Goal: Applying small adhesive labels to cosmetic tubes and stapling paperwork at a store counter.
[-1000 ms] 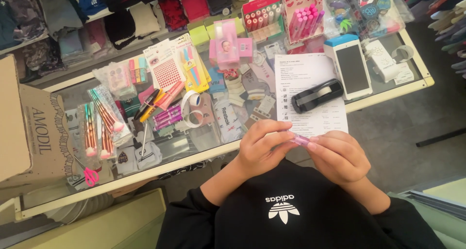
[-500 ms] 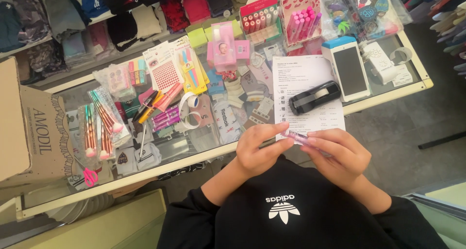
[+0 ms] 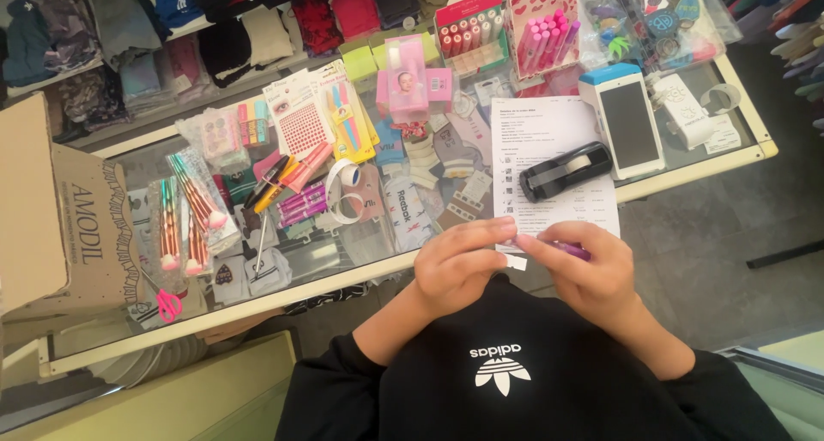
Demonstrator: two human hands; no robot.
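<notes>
Both hands are held together just off the near edge of the glass counter point(image 3: 687, 170), over the person's black sweatshirt point(image 3: 515, 372). The right hand point(image 3: 592, 273) is curled around a small purple tube point(image 3: 570, 249), only a bit of which shows between the fingers. The left hand point(image 3: 459, 265) is half closed, its fingertips pinching a small white sticker point(image 3: 515, 261) right beside the tube. On the counter just beyond the hands lies a printed sheet point(image 3: 549, 132), with a black tape dispenser point(image 3: 565, 170) resting on it. A white handheld device point(image 3: 631, 123) sits nearer the right edge, and packs of makeup brushes point(image 3: 184, 209) lie toward the left edge.
</notes>
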